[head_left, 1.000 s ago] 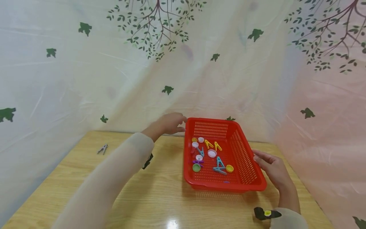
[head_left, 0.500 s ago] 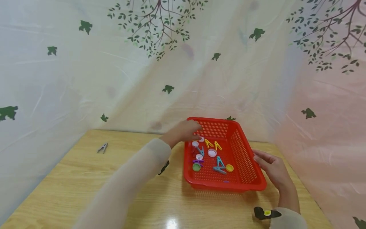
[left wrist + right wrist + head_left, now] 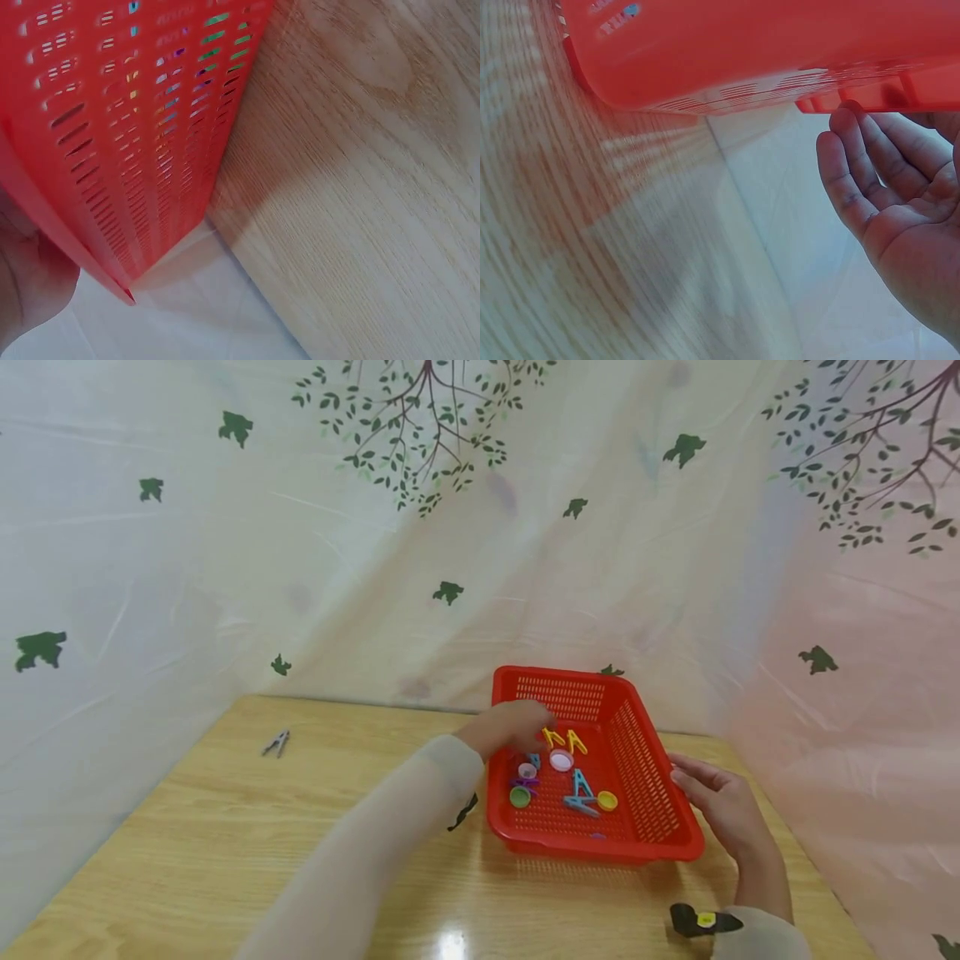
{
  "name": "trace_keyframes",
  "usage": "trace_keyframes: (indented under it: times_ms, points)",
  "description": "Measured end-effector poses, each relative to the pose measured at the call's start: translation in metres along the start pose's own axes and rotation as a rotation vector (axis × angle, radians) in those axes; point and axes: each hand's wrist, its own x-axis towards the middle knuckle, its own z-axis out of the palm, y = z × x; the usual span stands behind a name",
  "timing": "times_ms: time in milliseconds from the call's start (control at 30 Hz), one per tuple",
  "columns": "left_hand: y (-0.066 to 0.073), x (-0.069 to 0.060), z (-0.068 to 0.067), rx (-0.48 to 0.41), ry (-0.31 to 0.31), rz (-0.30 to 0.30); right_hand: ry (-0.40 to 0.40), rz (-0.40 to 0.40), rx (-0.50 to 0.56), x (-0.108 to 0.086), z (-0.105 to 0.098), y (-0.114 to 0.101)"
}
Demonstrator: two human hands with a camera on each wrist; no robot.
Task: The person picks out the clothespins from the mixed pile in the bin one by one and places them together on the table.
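A red plastic basket (image 3: 596, 852) stands on the table, holding small clothespins and bottle caps. My left hand (image 3: 513, 724) reaches over its left wall into the far left part, palm down. Its fingertips are hidden, so whether it holds anything cannot be seen. Close by lie yellow clothespins (image 3: 575, 742) and a white cap (image 3: 561, 761). My right hand (image 3: 723, 802) holds the basket's right rim, its thumb at the edge; in the right wrist view the fingers (image 3: 847, 176) curve under that rim. Nearer the front are blue clothespins (image 3: 581, 793), a green cap (image 3: 520, 797) and a yellow cap (image 3: 607, 801).
A lone grey clothespin (image 3: 277, 742) lies on the wooden table (image 3: 247, 827), far to the left of the basket. Behind the table hangs a pale curtain (image 3: 360, 568) printed with leaves and branches.
My left hand has come from outside the basket's far left corner, over the rim and down among the pieces inside. The right hand keeps its place at the right rim.
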Motion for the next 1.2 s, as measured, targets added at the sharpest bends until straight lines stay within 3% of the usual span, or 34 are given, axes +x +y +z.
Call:
trace_keyframes:
  times_ms: [133, 467, 600, 733, 833, 1033, 1133, 1200]
  points:
    - [0.003, 0.0, 0.002, -0.023, -0.056, -0.027, -0.006, -0.011, 0.025, -0.001, 0.0, 0.0]
    - [0.009, -0.002, 0.004, -0.075, -0.115, -0.102, -0.003, -0.028, 0.02, -0.001, 0.001, 0.0]
    - [0.014, -0.003, 0.003, -0.086, -0.178, -0.154, -0.002, -0.033, 0.028, -0.001, 0.002, 0.001]
    - [0.018, -0.003, -0.001, -0.162, -0.261, -0.238, 0.002, -0.036, 0.023, -0.001, 0.002, 0.001]
    - [0.02, -0.002, -0.004, -0.213, -0.305, -0.265, 0.001, -0.03, 0.025, -0.002, 0.003, 0.001]
    - [0.018, 0.002, -0.002, -0.261, -0.343, -0.222, 0.003, -0.026, 0.026, -0.002, 0.002, -0.001]
    - [0.016, 0.004, 0.001, -0.315, -0.361, -0.167, 0.002, -0.029, 0.027, -0.003, 0.001, -0.001]
    - [0.016, 0.005, 0.002, -0.343, -0.365, -0.097, 0.004, -0.028, 0.026, -0.003, 0.001, 0.0]
